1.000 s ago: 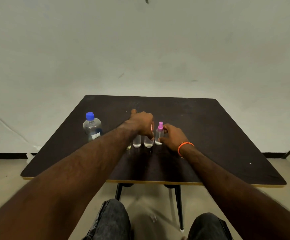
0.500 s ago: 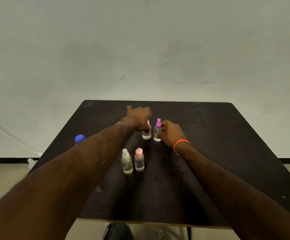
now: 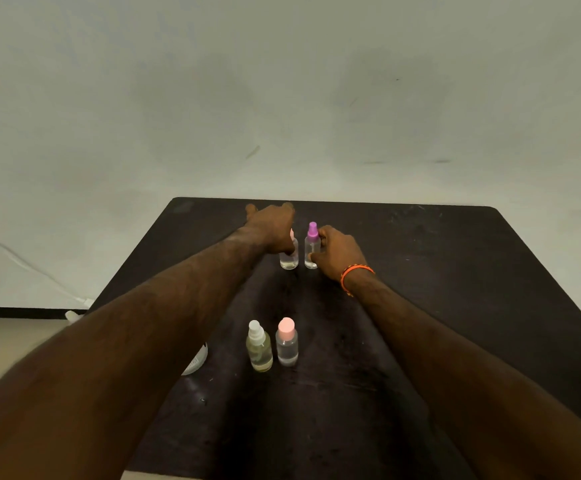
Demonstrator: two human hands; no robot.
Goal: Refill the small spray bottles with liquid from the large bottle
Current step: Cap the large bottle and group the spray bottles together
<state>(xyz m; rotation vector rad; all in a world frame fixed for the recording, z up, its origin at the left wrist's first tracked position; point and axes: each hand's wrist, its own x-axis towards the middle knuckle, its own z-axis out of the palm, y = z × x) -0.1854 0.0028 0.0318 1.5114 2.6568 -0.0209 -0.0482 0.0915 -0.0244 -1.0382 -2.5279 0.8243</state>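
Four small spray bottles stand on the dark table point(image 3: 455, 271). At the far middle, my left hand point(image 3: 273, 230) grips a clear bottle with a pale pink top point(image 3: 289, 259); most of that top is hidden under my fingers. Right beside it, my right hand point(image 3: 337, 252) holds the purple-topped bottle point(image 3: 311, 247) from its right side. Nearer to me stand a white-topped bottle with yellowish liquid point(image 3: 258, 348) and a pink-capped clear bottle point(image 3: 286, 342), untouched. The large bottle point(image 3: 197, 362) is mostly hidden behind my left forearm; only a bit of its clear base shows.
A white wall rises just behind the table's far edge. A white cable and plug point(image 3: 74, 311) lie on the floor at the left. An orange band point(image 3: 355, 273) is on my right wrist.
Both hands have pushed the two far bottles away from the near pair toward the table's back. The view has shifted closer, and my left arm now covers the large bottle's blue cap.
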